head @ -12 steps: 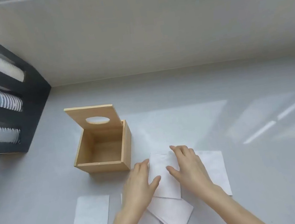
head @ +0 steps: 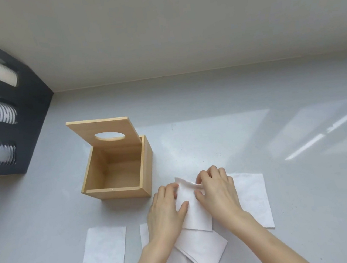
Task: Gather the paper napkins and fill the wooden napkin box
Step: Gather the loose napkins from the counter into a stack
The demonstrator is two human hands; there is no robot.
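Note:
The wooden napkin box stands open and empty on the grey counter, its lid with an oval hole tipped back. Several white paper napkins lie in front of it. My left hand and my right hand both rest on the middle napkin. The right fingers pinch its far edge, which is crumpled and lifted; the left thumb and fingers press its left side. Other napkins lie at the left, the right and below the hands.
A black organiser with rolls in its slots stands at the far left against the wall. The pale wall runs along the back of the counter. Sunlight streaks fall on the counter at the right.
My right fingers have curled and pinched the far edge of the middle napkin, which now crumples upward. My left hand has shifted slightly onto its left side.

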